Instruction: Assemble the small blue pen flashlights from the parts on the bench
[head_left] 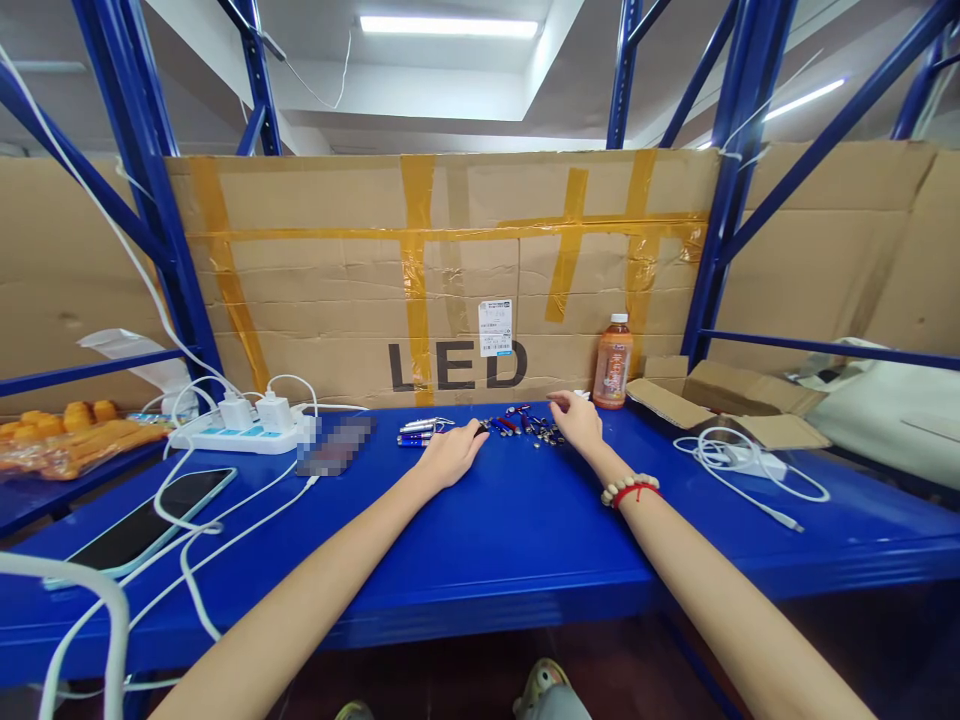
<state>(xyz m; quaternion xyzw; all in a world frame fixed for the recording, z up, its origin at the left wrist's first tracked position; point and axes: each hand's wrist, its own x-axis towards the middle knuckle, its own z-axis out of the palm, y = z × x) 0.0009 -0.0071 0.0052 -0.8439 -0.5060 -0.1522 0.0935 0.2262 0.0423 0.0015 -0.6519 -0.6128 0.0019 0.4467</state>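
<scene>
Can't tell if your left hand [452,455] or right hand [578,424] is pinching anything, tbh. Go light so the little pile [528,424] doesn't scatter.

12 o'clock: long white tube light [450,27] | 3 o'clock: white-capped, orange-pink plastic bottle [613,370] upright before brown taped cardboard panel [337,290]; open brown cardboard box [739,385] beyond | 8 o'clock: flat black-screened phone [124,532], pale-blue edge | 9 o'clock: white power strip [232,442], plugs [274,412] inserted
</scene>
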